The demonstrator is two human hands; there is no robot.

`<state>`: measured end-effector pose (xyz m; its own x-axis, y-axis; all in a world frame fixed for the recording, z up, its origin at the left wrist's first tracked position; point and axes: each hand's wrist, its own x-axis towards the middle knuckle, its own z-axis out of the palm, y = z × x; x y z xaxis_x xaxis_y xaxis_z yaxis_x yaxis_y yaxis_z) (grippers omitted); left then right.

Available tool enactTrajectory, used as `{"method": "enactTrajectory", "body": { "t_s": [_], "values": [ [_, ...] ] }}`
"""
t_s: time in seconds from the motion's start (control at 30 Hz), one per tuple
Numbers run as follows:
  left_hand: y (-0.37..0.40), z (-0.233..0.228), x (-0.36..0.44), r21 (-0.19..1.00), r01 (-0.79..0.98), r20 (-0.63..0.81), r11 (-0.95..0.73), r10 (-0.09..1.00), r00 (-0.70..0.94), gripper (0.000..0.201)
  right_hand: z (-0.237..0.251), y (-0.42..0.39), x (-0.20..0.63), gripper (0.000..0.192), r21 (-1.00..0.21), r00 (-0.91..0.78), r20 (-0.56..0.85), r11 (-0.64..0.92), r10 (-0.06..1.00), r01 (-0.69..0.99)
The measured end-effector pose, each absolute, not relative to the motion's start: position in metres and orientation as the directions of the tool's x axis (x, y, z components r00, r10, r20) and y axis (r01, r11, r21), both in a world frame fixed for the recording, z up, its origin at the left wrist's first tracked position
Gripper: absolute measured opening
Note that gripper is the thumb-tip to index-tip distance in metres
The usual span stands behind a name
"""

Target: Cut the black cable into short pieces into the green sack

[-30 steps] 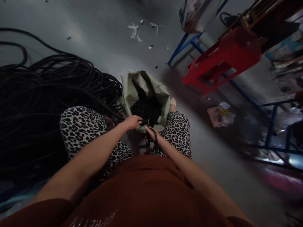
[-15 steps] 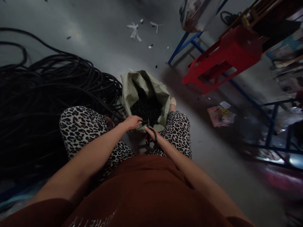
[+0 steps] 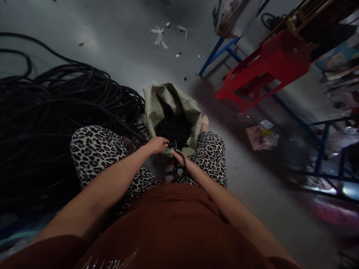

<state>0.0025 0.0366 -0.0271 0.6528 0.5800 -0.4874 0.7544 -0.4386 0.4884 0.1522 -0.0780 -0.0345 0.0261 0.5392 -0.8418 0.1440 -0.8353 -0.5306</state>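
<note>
both forearms stretched out over the lap, right hand [image 3: 179, 161] curled through black scissors [image 3: 179, 158], left hand [image 3: 157, 144] fisted round a black cable end [image 3: 169, 144] right at the blades, open sack [image 3: 171, 112] of black bits just beyond, big cable heap [image 3: 56, 112] off left

Pale lettering on the brown shirt [image 3: 168, 231] shows upside down, too cropped to read.

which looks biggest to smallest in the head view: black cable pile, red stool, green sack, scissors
1. black cable pile
2. red stool
3. green sack, though it looks close to the stool, which lies farther off
4. scissors, in the right hand
</note>
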Motion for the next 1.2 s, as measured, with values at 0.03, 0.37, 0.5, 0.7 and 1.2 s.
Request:
{"method": "enactTrajectory", "body": {
  "t_s": [0.03, 0.37, 0.5, 0.7, 1.2],
  "values": [
    [0.0364, -0.0268, 0.0024, 0.487, 0.754, -0.485, -0.442, 0.581, 0.654, 0.032, -0.0342, -0.0778, 0.1521, 0.043, -0.523, 0.029, -0.846, -0.839, 0.533, 0.151],
    [0.0364, -0.0298, 0.0021, 0.487, 0.742, -0.450, -0.461, 0.596, 0.665, 0.034, -0.0315, -0.0774, 0.1514, 0.044, -0.510, 0.032, -0.852, -0.843, 0.522, 0.172],
    [0.0365, -0.0296, 0.0021, 0.497, 0.733, -0.444, -0.464, 0.591, 0.674, 0.034, -0.0309, -0.0773, 0.1511, 0.043, -0.521, 0.028, -0.848, -0.842, 0.529, 0.144],
    [0.0370, -0.0306, 0.0013, 0.525, 0.728, -0.463, -0.440, 0.570, 0.678, 0.033, -0.0330, -0.0791, 0.1518, 0.045, -0.518, 0.017, -0.852, -0.847, 0.523, 0.125],
    [0.0364, -0.0324, 0.0007, 0.534, 0.727, -0.474, -0.432, 0.559, 0.680, 0.033, -0.0298, -0.0784, 0.1491, 0.037, -0.577, 0.096, -0.803, -0.808, 0.588, 0.121]
  ]
}}
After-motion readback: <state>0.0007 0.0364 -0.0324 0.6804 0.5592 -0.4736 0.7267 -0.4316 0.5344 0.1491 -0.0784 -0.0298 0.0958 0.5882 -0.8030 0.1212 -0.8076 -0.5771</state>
